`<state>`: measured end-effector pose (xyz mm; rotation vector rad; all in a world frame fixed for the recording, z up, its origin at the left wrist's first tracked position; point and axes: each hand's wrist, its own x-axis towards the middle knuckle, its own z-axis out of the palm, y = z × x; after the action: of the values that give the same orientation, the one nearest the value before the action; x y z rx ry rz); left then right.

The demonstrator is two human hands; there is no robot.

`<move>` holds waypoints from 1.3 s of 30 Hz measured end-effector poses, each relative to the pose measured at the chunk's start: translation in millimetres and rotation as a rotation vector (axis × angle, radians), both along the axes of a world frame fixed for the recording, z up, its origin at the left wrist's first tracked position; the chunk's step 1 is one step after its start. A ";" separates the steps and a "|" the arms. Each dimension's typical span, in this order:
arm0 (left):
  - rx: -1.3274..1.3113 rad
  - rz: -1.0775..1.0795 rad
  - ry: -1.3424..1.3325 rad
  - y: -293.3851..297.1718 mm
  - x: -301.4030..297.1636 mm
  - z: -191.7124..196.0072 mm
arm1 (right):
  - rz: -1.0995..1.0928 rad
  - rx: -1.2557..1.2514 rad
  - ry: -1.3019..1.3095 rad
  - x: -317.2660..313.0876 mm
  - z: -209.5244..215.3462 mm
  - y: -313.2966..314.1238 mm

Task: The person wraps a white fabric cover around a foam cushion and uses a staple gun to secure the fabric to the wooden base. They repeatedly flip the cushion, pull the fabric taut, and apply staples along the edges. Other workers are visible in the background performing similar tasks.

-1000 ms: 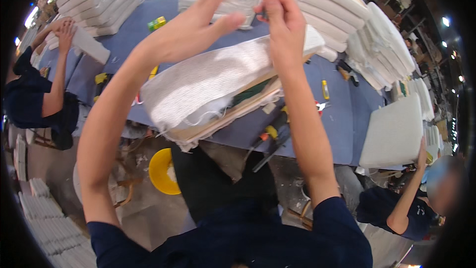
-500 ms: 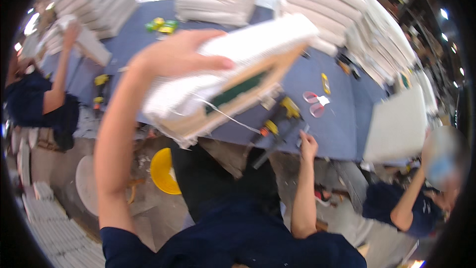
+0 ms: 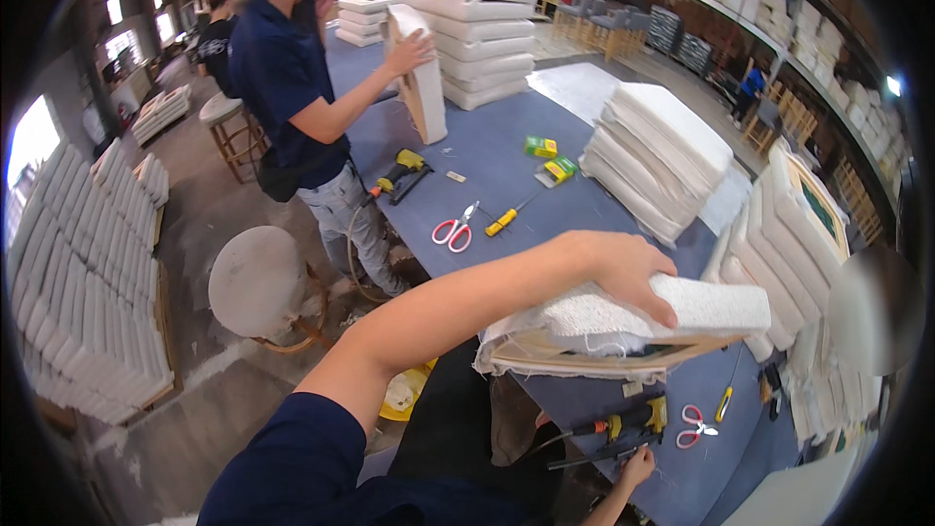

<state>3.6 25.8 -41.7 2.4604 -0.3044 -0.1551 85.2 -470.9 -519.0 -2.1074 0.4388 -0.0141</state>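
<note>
My left hand (image 3: 623,273) grips the top edge of a white fabric-covered seat cushion (image 3: 716,310), thumb over its near side. The cushion is tipped up on edge above the blue table, its wooden frame and ragged cloth edge towards me. Low in the view, my right hand (image 3: 638,468) has its fingers closed beside a black and yellow staple gun (image 3: 638,416); what they pinch, if anything, is too small to make out. Red-handled scissors (image 3: 693,426) and a yellow-handled tool (image 3: 724,403) lie to the right of the staple gun.
A co-worker (image 3: 297,88) holds another cushion (image 3: 424,88) across the table. A second staple gun (image 3: 401,175), scissors (image 3: 455,232) and green-yellow boxes (image 3: 557,169) lie there. Cushion stacks (image 3: 657,156) stand along the table; a round stool (image 3: 255,275) is at left.
The view has swung to the left, bringing the co-worker and far tools into sight. My left hand keeps its grip on the cushion; my right hand stays low by the staple gun, fingers closed.
</note>
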 end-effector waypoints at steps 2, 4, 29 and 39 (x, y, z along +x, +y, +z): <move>-0.023 -0.027 -0.002 -3.8 0.8 3.2 | 0.044 -0.546 -0.264 -13.1 -4.1 -28.3; -0.014 0.011 0.033 2.6 -8.4 3.8 | 0.099 -0.581 -0.174 -18.8 15.2 -9.0; -0.026 0.037 0.002 2.8 -10.3 1.8 | 0.206 -0.752 -0.014 -39.7 97.4 28.0; -0.054 0.034 0.002 1.2 -7.2 5.1 | 0.030 0.247 -0.017 -2.7 30.3 -15.4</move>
<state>-3.6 26.9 -36.6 2.4106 -0.2629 -0.1332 82.5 -486.3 -488.7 -1.8691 0.3785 0.0373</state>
